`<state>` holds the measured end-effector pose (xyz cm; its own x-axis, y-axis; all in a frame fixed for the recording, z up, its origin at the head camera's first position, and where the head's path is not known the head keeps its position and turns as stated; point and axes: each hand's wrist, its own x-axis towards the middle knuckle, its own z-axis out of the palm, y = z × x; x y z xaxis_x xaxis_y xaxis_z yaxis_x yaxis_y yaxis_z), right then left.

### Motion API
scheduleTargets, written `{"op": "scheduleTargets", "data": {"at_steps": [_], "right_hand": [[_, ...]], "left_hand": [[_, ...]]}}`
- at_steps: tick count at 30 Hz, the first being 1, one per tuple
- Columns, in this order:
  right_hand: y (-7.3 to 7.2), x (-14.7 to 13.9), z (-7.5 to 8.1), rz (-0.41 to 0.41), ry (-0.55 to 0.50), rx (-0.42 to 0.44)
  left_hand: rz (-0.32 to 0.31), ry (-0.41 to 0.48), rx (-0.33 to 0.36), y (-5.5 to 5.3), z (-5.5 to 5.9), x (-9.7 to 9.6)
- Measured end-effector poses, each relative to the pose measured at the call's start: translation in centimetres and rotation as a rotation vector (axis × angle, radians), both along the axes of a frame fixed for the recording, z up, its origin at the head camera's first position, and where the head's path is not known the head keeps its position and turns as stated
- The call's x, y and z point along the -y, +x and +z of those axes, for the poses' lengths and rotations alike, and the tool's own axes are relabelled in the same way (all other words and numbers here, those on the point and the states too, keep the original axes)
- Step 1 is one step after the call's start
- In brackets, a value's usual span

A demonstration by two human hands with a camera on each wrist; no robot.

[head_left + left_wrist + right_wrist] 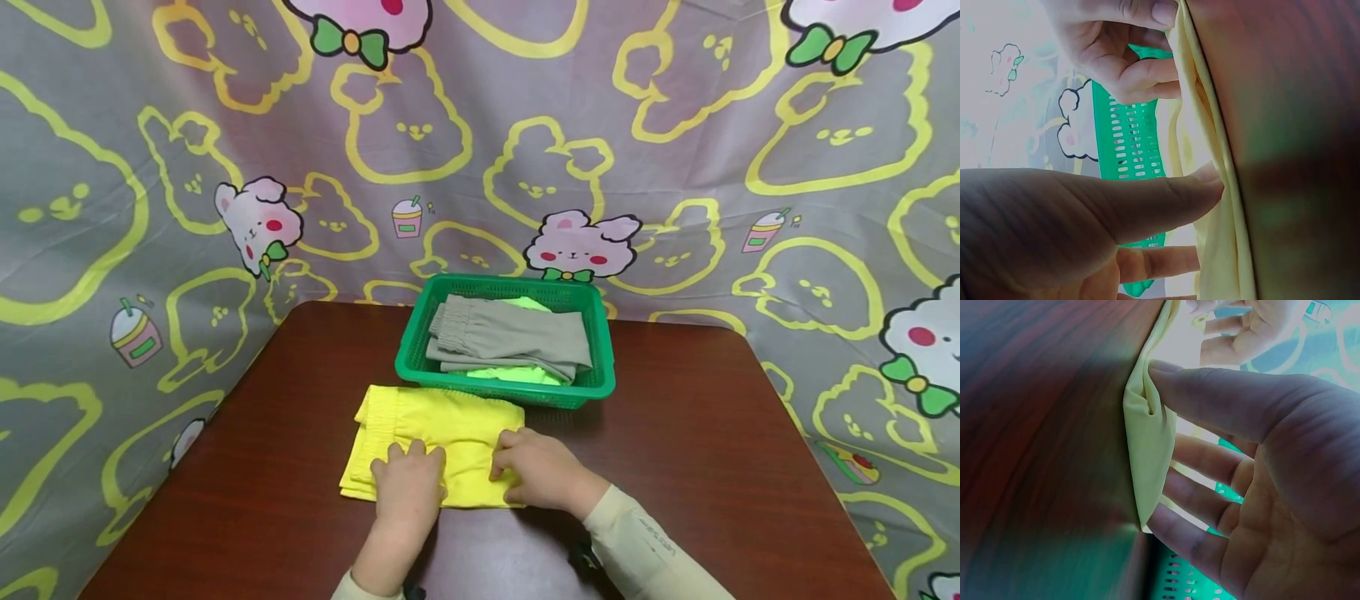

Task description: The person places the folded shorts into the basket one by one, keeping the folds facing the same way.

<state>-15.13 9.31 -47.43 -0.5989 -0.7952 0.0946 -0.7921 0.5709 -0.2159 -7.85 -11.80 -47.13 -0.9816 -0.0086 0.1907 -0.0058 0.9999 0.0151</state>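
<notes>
A pair of yellow pants (pixel 465 417) lies folded flat on the table, its gathered elastic waistband at the left end. On the left half of the cloth rests my left hand (pixel 408 483), fingers spread over the top. In the left wrist view its thumb (pixel 1175 197) touches the front folded edge. My right hand (pixel 543 471) touches the right end of the pants. The right wrist view shows that hand's thumb (pixel 1210 394) against the front fold, with its fairly straight fingers (pixel 1191 537) along the cloth.
Right behind the pants stands a green plastic basket (pixel 405 367) with perforated sides. Folded grey pants (pixel 517 333) lie in it over bright green cloth (pixel 517 373). A brown wooden table (pixel 697 450) carries everything, and a cartoon-print curtain (pixel 480 100) hangs around its back and sides.
</notes>
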Motion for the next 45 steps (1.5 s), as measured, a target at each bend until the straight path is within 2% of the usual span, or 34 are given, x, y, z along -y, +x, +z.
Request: {"op": "scheduleTargets", "data": {"at_steps": [8,14,24,33,45], "right_hand": [[0.2,-1.0,0.2,-0.001,-0.016,0.018],[0.4,-1.5,0.3,0.005,-0.036,0.012],[0.7,-2.7,0.1,0.003,-0.043,0.012],[0.6,-3.2,0.1,0.006,-0.031,0.010],[0.9,-4.3,0.2,0.014,-0.047,0.003]], "left_hand": [[-0.003,-0.044,0.049,0.3,0.3,-1.0],[-0.003,-0.056,0.044,0.4,0.4,-1.6],[-0.001,-0.064,0.075,0.3,0.4,-2.7],[0.004,-0.050,0.069,0.3,0.3,-3.3],[-0.007,-0.084,0.043,0.4,0.2,-4.1]]}}
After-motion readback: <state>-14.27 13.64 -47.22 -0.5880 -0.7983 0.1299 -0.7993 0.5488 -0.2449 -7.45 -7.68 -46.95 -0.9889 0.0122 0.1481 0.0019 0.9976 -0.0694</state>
